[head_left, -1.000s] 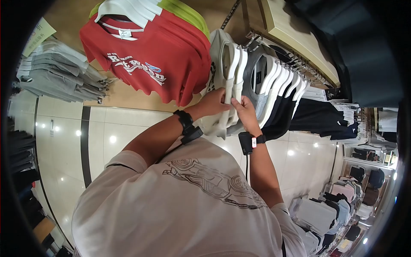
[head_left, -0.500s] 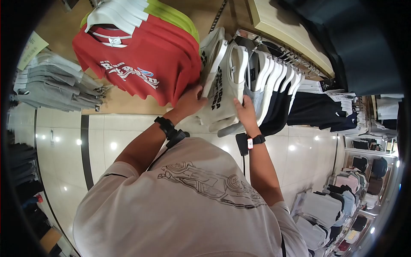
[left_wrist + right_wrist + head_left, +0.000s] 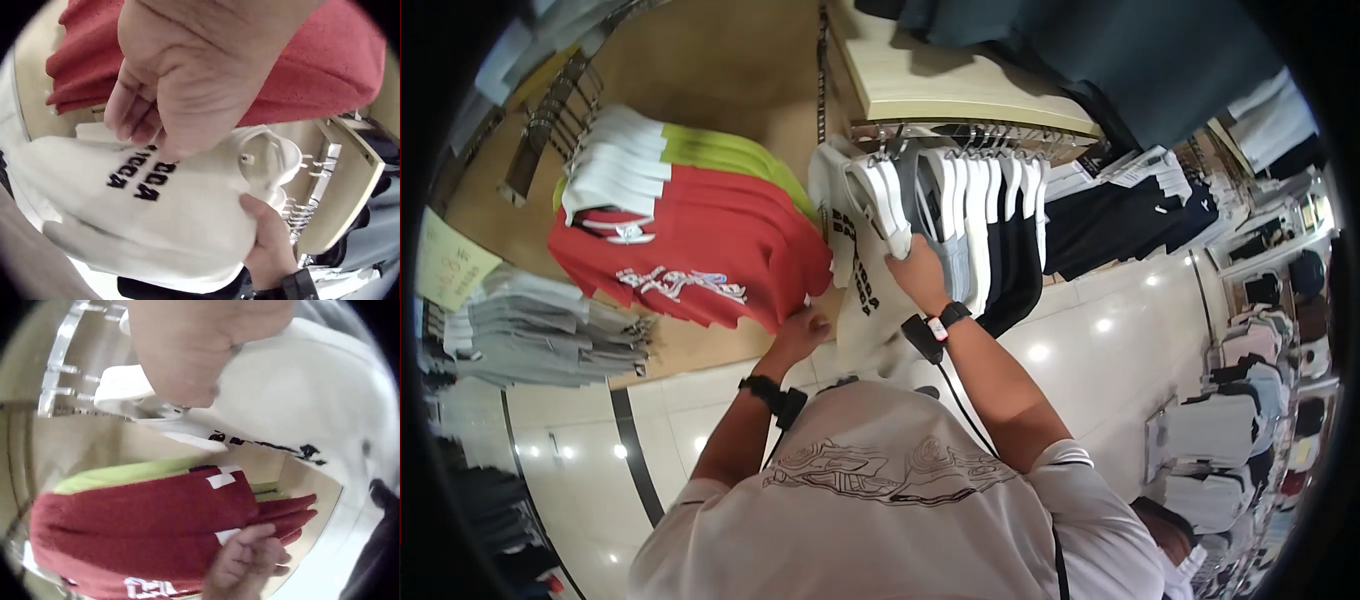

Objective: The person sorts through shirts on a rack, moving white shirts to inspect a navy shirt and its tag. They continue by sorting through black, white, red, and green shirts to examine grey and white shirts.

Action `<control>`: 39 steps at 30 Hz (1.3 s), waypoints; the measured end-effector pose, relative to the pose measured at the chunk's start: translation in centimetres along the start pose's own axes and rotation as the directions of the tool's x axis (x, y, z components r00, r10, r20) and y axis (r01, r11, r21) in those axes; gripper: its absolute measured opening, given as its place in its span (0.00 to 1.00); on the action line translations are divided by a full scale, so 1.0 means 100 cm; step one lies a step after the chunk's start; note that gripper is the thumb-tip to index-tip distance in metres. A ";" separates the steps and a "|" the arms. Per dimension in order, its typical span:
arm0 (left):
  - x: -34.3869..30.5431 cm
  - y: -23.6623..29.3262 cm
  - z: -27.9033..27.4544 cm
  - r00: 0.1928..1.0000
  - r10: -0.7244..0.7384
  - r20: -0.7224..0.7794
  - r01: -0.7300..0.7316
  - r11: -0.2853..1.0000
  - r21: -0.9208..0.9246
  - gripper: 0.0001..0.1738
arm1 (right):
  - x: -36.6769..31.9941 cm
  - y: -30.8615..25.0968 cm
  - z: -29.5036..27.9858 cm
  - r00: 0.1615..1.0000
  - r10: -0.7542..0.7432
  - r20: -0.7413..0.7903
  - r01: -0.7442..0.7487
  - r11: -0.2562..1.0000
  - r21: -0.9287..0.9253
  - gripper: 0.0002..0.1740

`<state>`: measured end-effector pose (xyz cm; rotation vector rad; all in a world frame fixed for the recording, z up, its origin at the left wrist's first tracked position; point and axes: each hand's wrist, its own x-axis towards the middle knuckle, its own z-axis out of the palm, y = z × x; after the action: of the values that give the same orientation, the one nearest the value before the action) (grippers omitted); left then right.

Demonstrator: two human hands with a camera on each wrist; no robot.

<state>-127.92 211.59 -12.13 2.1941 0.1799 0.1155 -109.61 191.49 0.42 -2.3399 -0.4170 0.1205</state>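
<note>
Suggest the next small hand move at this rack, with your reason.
Probably bring the left hand onto the free side of the lettered shirt and spread it gently. The right hand grips that shirt near the shoulder, while the left hand holds nothing, its fingers loose near the red shirts.

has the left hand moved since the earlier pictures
Yes. Judged against the hanging red shirts, the left hand has moved left, from the cream shirts to beside their lower right edge.
</note>
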 end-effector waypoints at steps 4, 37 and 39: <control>-0.047 -0.049 -0.011 0.958 -0.279 0.068 0.283 0.957 -0.064 0.12 | 0.001 -0.001 -0.013 0.997 -0.036 -0.070 0.038 0.999 0.032 0.22; -0.010 -0.084 0.087 0.741 -0.512 0.434 0.539 0.840 0.071 0.11 | -0.296 0.186 -0.338 0.825 0.503 -0.257 -0.538 0.562 -0.628 0.21; -0.016 -0.084 0.079 0.771 -0.457 0.444 0.471 0.878 0.087 0.13 | -0.276 0.204 -0.328 0.748 0.529 -0.402 -0.651 0.463 -0.601 0.17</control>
<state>-129.06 209.93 -23.61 2.0172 0.4468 -0.6681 -123.52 146.91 8.84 -3.1585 0.6083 0.1086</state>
